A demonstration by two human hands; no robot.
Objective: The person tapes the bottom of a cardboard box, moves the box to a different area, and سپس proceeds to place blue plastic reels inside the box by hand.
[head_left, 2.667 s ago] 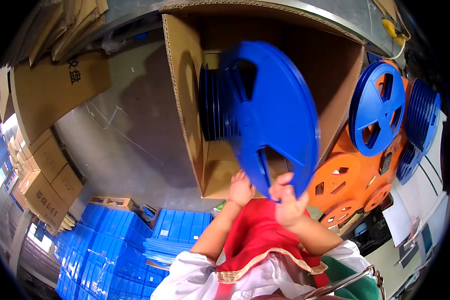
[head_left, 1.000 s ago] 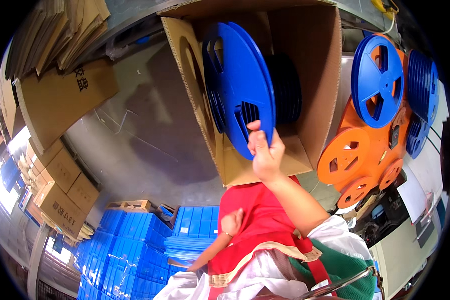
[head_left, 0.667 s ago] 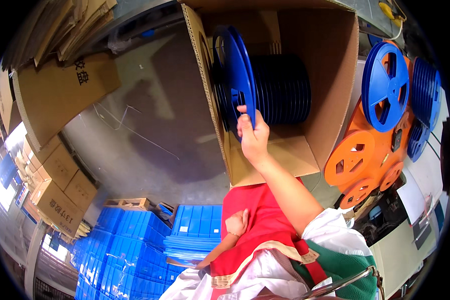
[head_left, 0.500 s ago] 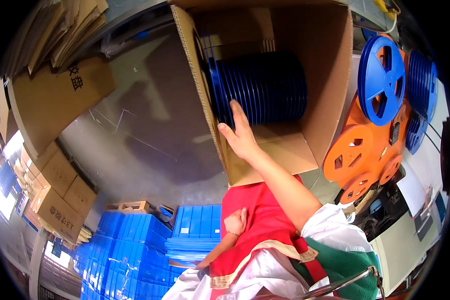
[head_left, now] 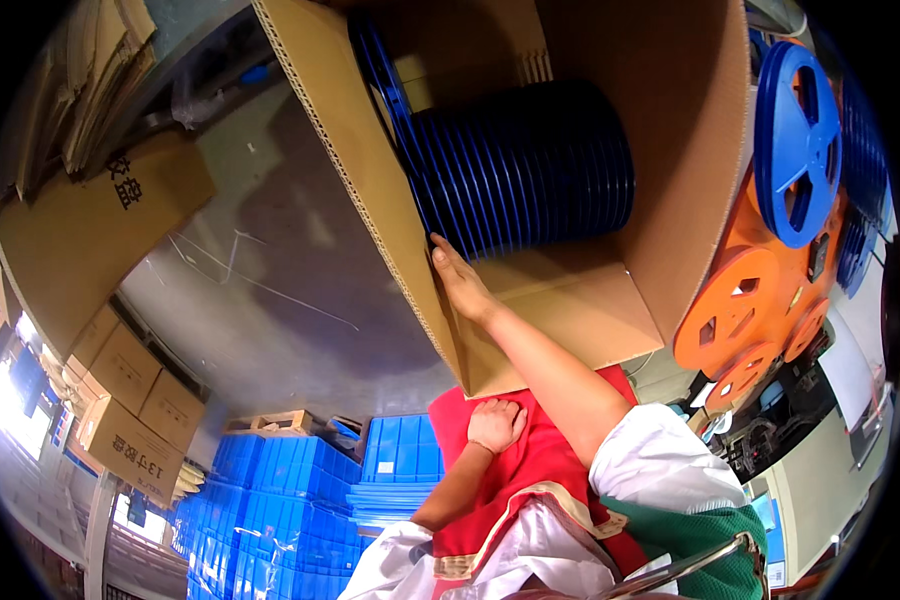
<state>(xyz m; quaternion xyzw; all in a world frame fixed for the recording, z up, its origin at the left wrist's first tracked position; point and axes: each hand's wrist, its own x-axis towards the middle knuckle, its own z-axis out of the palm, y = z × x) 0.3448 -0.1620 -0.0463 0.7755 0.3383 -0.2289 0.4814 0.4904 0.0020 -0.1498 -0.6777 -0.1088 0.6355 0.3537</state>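
A row of blue plastic reels [head_left: 530,170] lies on edge inside an open cardboard box [head_left: 580,310]. At the left end of the row, some reels [head_left: 390,90] lean at a slant toward the box's left wall. My right hand [head_left: 460,285] reaches into the box, fingers extended, with its tips at the lower edge of the leftmost reels, close to that wall. Whether it presses on a reel or on the cardboard is hard to tell. Below the box, my left hand [head_left: 498,425] rests on my red apron [head_left: 460,420] with its fingers curled and nothing visible in it.
Orange reels [head_left: 725,305] and a large blue reel [head_left: 800,145] stand right of the box. Blue plastic crates [head_left: 290,500] are stacked at lower left. Closed cartons [head_left: 135,430] and flattened cardboard [head_left: 110,80] line the left side. A grey surface [head_left: 260,290] lies left of the box.
My right hand has moved left along the reels toward the box wall, its thumb no longer spread wide. My left hand has shifted right on the apron. The box looks larger in view.
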